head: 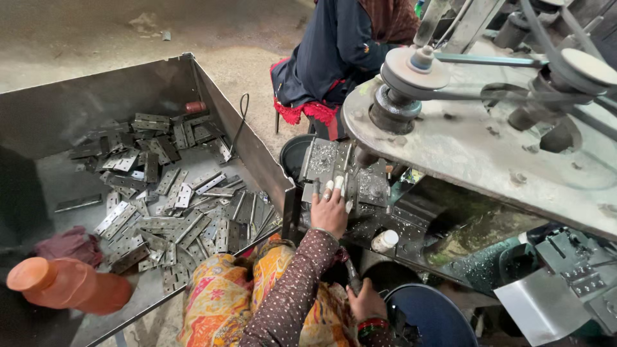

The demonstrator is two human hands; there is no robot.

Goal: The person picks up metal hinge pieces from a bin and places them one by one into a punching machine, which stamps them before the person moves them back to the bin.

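**Hands on the hinge machine**

Closest in, the right hand (367,301) is wrapped tight around a dark lever handle (353,277), low by the lap. Just above, the left hand (330,209) rests on the machine's metal fixture (331,164), taped fingers (329,187) spread over a small part there; can't really tell if it's pinching anything. Off to the left there's a big steel bin (250,138) full of flat hinges (170,212), with an orange bottle (67,286) at its near corner. Further back, another person (337,51) sits by the pulley (414,71).
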